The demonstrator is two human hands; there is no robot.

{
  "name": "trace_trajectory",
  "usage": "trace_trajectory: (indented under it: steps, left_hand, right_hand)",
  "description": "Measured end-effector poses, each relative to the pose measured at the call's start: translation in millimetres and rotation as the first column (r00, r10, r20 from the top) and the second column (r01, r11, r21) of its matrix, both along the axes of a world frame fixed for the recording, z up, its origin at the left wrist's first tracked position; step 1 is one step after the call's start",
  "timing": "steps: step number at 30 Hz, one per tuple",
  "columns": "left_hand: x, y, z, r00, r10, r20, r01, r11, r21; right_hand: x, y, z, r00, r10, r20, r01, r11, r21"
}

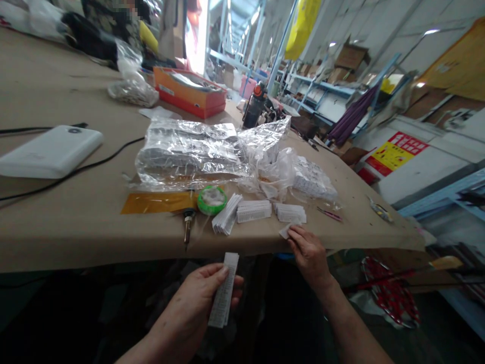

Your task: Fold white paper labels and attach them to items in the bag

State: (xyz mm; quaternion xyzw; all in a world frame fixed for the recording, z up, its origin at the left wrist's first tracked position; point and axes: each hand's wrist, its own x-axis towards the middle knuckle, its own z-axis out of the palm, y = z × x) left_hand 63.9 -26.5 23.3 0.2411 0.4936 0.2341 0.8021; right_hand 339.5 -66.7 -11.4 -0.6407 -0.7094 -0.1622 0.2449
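In my left hand (pixel 212 285), held in front of the table edge, is a small stack of printed paper labels (pixel 224 298), pinched between thumb and fingers. My right hand (pixel 308 250) reaches to the table edge, its fingers closed on a small whitish label (pixel 286 231). Just beyond it lies a bundle of folded labels (pixel 290 213). To its left are a second bundle (pixel 253 211) and a fanned, slanting pile of labels (pixel 227 214). Beside that pile sits a round green-rimmed container (pixel 211 200). A soldering iron-like tool (pixel 187 225) points toward the table edge.
Clear plastic bags of white packs (pixel 189 146) lie behind the labels. An amber sheet (pixel 155 203), a white box-shaped device (pixel 53 151) and a black cable (pixel 109 154) are at left. Farther back stand an orange box (pixel 189 93) and a dark bottle (pixel 253 108). Tweezers (pixel 329 214) lie right.
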Motion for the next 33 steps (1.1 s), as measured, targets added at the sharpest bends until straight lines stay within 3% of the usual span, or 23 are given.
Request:
trace_trajectory:
  steps: [4,6,8,11,14,21,33]
  left_hand:
    - [-1,-1,-6.1,0.999,-0.015,0.029,0.015,1.0,0.011]
    - [-1,-2,-6.5,0.999,-0.017,0.031,0.017,1.0,0.003]
    - [-1,-2,-5.6,0.999,-0.012,0.049,0.013,1.0,-0.019]
    - [-1,-2,-4.8,0.984,0.02,0.176,-0.021,1.0,0.004]
    - [-3,-2,-6.4,0.954,0.074,0.291,-0.085,0.996,0.027]
    - [-10,-4,-9.2,0.933,0.159,0.324,-0.162,0.987,-0.017]
    - [-10,-5,-12.5,0.929,0.158,0.334,-0.174,0.985,0.017]
  right_hand:
    - [-11,-4,4.8,0.954,0.073,-0.292,-0.041,0.993,0.114]
    - [-33,-7,10.0,0.884,0.119,-0.452,-0.042,0.983,0.177]
    - [-64,-9,15.4,0.819,0.25,-0.517,-0.15,0.962,0.229]
    - [-108,-10,18.1,0.791,0.498,-0.354,-0.457,0.867,0.199]
    - [-132,-8,12.1,0.775,0.6,-0.201,-0.586,0.8,0.13]
    - [-135,-5,7.1,0.744,0.65,-0.156,-0.65,0.758,0.06]
    - [-138,-4,13.4,0.725,0.666,-0.175,-0.677,0.736,-0.007]
